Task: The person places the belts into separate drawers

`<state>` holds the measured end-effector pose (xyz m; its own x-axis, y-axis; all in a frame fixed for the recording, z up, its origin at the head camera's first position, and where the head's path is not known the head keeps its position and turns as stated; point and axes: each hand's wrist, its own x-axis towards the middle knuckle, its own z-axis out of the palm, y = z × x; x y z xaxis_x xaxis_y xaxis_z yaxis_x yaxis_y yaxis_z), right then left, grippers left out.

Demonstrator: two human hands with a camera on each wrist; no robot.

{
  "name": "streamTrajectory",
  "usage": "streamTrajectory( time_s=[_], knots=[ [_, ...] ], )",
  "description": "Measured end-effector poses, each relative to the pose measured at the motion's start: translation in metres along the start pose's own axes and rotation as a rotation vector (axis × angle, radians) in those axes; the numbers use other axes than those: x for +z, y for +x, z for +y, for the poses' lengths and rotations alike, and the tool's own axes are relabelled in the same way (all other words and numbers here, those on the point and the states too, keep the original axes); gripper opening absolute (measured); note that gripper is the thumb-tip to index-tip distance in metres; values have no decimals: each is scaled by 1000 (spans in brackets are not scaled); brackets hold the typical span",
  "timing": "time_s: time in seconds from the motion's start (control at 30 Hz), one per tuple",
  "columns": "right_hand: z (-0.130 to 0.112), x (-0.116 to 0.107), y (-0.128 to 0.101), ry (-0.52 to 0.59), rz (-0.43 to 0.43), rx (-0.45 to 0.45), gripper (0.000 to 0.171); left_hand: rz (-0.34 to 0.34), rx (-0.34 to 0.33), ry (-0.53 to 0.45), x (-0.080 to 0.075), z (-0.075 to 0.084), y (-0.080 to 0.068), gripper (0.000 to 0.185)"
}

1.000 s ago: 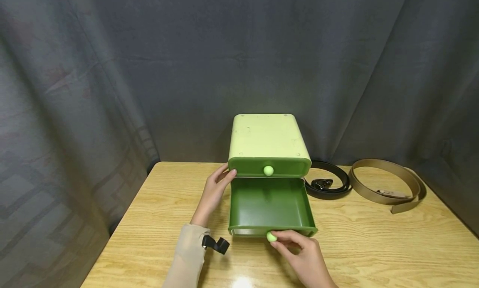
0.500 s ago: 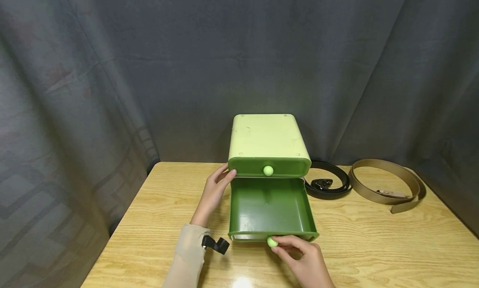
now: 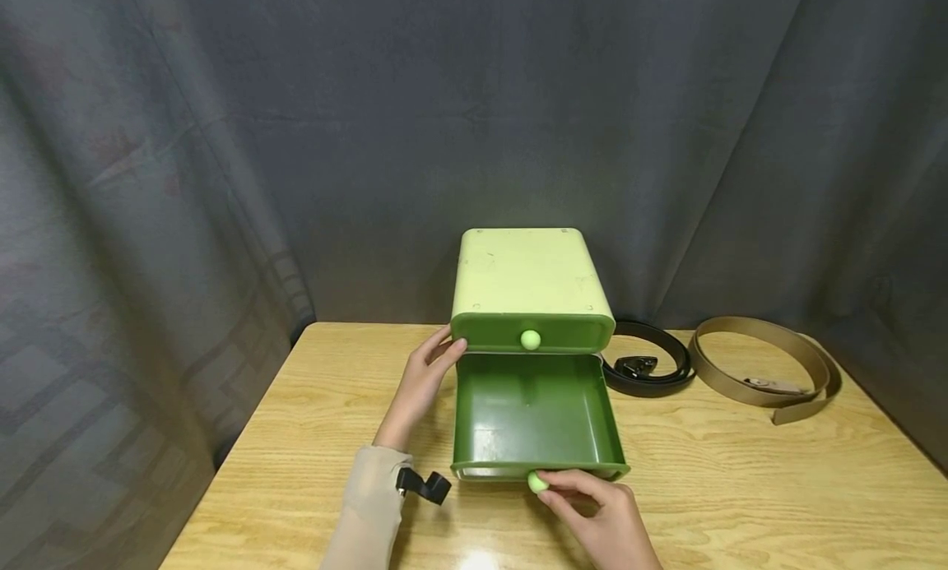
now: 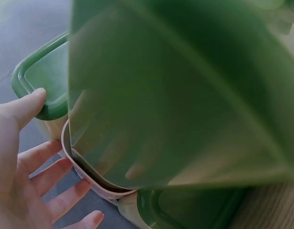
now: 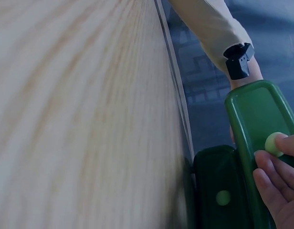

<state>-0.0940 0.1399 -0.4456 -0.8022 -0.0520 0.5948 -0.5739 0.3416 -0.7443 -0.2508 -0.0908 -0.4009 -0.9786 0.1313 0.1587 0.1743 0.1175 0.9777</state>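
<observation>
A small pale-green drawer cabinet [image 3: 529, 270] stands on the table, its upper green drawer front [image 3: 489, 333] closed and fitted with a round light-green knob [image 3: 530, 340]. Below it a dark-green drawer [image 3: 533, 414] is pulled far out, with nothing lying inside. My right hand [image 3: 603, 504] pinches this drawer's round knob [image 3: 537, 482] between thumb and fingers. At the cabinet's left side, my left hand [image 3: 422, 381] rests with fingers spread along the wall, its thumb [image 4: 35, 102] on the upper front's edge. Another drawer front [image 5: 223, 191] with a knob shows in the right wrist view.
Right of the cabinet lie a coiled black belt [image 3: 652, 385] and a coiled tan belt [image 3: 729, 385], side by side on the wooden table [image 3: 741, 488]. A dark grey curtain [image 3: 370, 142] hangs behind the table's back edge.
The lower drawer has slid slightly further out toward me, with my right hand still pinching its knob. My left hand has stayed at the cabinet's side.
</observation>
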Motion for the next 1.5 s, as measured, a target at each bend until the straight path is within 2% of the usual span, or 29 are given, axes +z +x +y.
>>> streamTrajectory(
  time_s=[0.27,0.43,0.63,0.77,0.9,1.07,1.17,1.33,1.5],
  knots=[
    [-2,-3,2,-37,-22,-7,28,-2,7,-5,-1,-1,0,58],
    [-2,-8,1,-54,-82,20,26,-1,7,-15,1,-1,1,57],
    [-1,-15,-3,-97,-143,-64,39,10,1,0,1,-2,0,57],
    [0,-17,-4,-130,-100,-118,43,15,0,10,2,-2,0,57],
    [0,-20,-4,-108,-34,-188,43,17,-3,11,2,-2,0,58],
    [2,-27,-3,-67,15,-268,25,19,-10,10,2,-2,1,58],
    [2,-32,-2,-62,25,-283,16,15,-12,10,2,-2,1,58],
    [-3,-42,3,-52,53,-302,14,9,-12,5,2,-1,1,59],
    [-8,-56,12,-17,69,-370,12,12,-7,10,1,0,0,60]
  ],
)
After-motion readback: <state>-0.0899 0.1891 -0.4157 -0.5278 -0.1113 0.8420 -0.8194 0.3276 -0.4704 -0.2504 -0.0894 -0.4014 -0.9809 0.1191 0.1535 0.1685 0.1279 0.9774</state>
